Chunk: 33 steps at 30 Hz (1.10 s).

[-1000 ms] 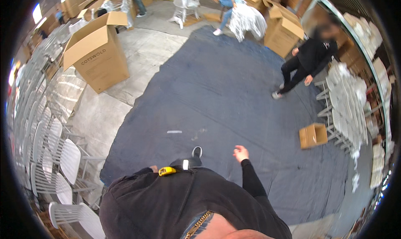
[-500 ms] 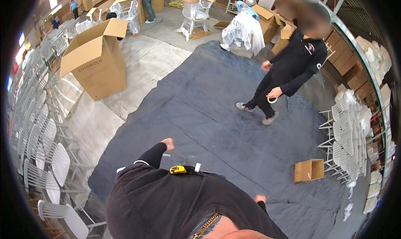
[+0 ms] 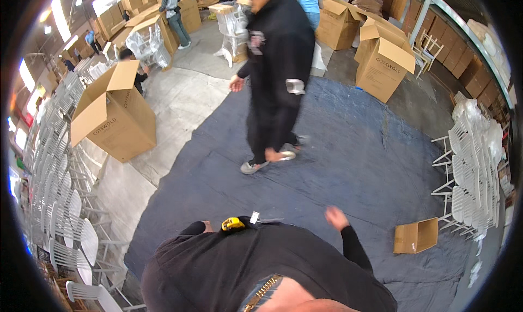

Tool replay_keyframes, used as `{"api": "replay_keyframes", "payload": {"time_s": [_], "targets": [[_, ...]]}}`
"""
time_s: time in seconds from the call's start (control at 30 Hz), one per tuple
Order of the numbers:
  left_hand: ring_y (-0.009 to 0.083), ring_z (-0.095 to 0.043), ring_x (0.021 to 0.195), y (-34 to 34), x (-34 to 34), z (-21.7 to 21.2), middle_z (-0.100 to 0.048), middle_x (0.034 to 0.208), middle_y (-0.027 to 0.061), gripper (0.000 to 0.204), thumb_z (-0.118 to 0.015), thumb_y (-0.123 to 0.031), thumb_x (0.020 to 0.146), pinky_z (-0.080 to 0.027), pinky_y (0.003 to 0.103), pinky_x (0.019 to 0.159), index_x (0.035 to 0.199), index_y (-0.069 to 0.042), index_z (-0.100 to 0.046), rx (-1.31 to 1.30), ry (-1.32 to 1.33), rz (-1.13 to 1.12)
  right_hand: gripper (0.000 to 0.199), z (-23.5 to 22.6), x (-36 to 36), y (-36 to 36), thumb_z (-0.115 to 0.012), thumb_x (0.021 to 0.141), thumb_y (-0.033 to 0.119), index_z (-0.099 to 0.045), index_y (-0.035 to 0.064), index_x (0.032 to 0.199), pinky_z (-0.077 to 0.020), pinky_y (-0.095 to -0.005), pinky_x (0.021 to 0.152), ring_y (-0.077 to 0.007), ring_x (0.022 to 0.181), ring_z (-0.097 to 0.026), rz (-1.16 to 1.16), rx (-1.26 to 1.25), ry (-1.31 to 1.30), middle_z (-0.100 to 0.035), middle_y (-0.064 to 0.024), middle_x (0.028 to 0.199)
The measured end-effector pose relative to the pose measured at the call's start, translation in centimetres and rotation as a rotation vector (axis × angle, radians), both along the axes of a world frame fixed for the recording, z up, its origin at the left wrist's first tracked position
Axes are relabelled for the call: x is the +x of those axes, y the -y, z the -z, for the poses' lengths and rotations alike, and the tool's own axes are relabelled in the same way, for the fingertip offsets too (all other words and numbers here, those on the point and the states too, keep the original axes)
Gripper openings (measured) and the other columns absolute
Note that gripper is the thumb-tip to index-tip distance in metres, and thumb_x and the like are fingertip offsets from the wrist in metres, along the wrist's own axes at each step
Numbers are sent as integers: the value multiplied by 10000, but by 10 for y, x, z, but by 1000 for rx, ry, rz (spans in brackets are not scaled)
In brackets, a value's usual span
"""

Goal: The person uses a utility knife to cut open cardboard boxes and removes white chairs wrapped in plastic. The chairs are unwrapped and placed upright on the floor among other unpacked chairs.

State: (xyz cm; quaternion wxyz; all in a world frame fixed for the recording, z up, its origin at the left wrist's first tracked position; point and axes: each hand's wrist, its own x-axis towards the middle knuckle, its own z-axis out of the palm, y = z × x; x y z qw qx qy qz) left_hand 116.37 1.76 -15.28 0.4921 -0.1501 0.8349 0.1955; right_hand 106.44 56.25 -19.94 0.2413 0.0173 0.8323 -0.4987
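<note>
My right hand (image 3: pixel 336 217) hangs out ahead of my body over the dark blue sheet (image 3: pixel 359 165), blurred, with no object visible in it. Only a small part of my left hand (image 3: pixel 208 226) shows past my dark sleeve; its fingers are hidden. Close beside the left hand, a yellow tape measure (image 3: pixel 233 223) sits at my waist. Next to it are a small white tag (image 3: pixel 254 217) and a thin grey strip. Neither hand is seen touching these.
A person in black (image 3: pixel 278 56) walks across the sheet ahead, a roll of tape (image 3: pixel 286 155) in one hand. An open carton (image 3: pixel 416 237) lies at right near stacked white chairs (image 3: pixel 473 165). Rows of chairs (image 3: pixel 76 214) and a large open box (image 3: pixel 122 126) stand left.
The person in black has walked leftward and nearer. My right hand has swung forward and my left hand has drawn back towards my body. The whole view has shifted slightly.
</note>
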Motion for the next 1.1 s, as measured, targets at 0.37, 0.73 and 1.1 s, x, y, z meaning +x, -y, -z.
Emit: {"api": "replay_keyframes", "payload": {"time_s": [0.37, 0.73, 1.1], "targets": [[219, -668, 675, -115, -182, 35, -681, 722, 84, 166, -617, -224, 753, -519, 386, 621, 784, -68, -667, 150, -37, -407, 644, -343, -245, 234, -606, 922, 361, -391, -24, 1390, -374, -383, 1058, -304, 1277, -470, -1569, -839, -354, -478, -191, 1383], [212, -677, 672, -57, -521, 19, -687, 740, 78, 159, -631, -218, 777, -527, 388, 618, 809, -72, -682, -70, -290, 49, 318, -332, -504, 261, -656, 846, 157, -587, 31, 1129, -492, -388, 845, -300, 975, -619, -1477, -825, -638, -595, -127, 1120], [204, -686, 670, -54, -766, 35, -693, 757, 72, 152, -645, -213, 801, -535, 389, 615, 834, -75, -697, 7, -266, -441, 160, -378, -786, 287, -650, 854, 81, -657, 14, 999, -541, -316, 748, -248, 875, -677, -1327, -1023, -660, -679, -138, 1014]]}}
